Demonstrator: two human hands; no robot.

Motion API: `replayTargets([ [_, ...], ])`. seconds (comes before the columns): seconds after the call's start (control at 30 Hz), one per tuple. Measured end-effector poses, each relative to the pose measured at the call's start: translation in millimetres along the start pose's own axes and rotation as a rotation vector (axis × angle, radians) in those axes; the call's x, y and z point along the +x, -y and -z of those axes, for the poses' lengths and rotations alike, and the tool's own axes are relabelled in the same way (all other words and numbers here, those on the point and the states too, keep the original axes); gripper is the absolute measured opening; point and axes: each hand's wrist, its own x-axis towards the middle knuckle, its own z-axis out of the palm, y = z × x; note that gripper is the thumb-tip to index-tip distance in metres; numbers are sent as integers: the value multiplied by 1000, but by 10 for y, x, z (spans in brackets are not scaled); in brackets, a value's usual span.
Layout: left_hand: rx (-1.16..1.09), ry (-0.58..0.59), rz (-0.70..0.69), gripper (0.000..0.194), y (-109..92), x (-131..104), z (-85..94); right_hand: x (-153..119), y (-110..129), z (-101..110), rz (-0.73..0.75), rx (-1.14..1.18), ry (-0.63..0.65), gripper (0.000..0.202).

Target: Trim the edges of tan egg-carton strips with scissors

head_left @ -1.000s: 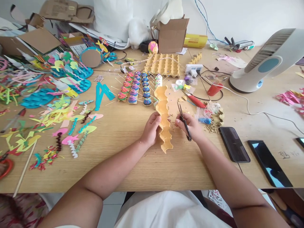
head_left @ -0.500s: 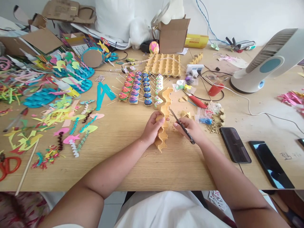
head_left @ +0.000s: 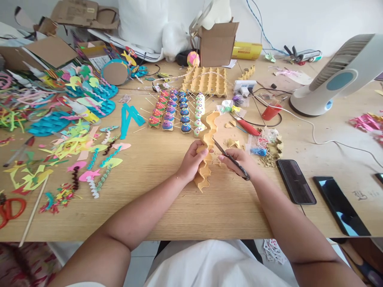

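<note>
My left hand (head_left: 193, 159) grips a wavy strip of tan egg carton (head_left: 204, 178) about its middle, thumb on the near face. The strip stands lengthwise away from me over the table. In my right hand (head_left: 237, 159) are dark-handled scissors (head_left: 222, 150), their blade tips touching or very close to the strip's right edge. Just beyond the strip are rows of painted egg-carton cups, among them a white dotted row (head_left: 200, 109) and a blue row (head_left: 185, 115), with thin sticks poking out at the sides.
Behind the rows lies an uncut egg tray (head_left: 206, 81). Carton scraps (head_left: 233, 143) and small plastic bags are right of the strip. Two phones (head_left: 296, 181) lie near my right forearm, a white fan (head_left: 329, 79) stands farther back. Paper cutouts (head_left: 66, 145) and orange-handled scissors (head_left: 12, 209) cover the left.
The scissors have turned slightly in my right hand, their handle shifting a little right and their tips staying by the strip. My left hand keeps its hold.
</note>
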Motion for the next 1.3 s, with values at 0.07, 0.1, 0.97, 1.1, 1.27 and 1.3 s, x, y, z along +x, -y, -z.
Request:
replayTargets([
  [0.07,1,-1,2,47,0,-1,2,5,-6,-3,-3,-2,1,60],
  [0.1,0,3,0,46,3,-1,5,10,-12,-4,-5,-4,2,60],
  [0.97,-40,-16,-78,48,25,11,-4,11,-16,-152,24,-62,-103,59],
  [1.1,-41,-19,-79,47,28,7,-5,7,0,-159,30,-46,-97,58],
  [1.27,-54,-11,-84,44,33,8,-10,18,-21,-179,27,-34,-106,57],
  [1.3,-57,-5,-86,43,34,9,-12,24,-33,-186,26,-32,-109,57],
])
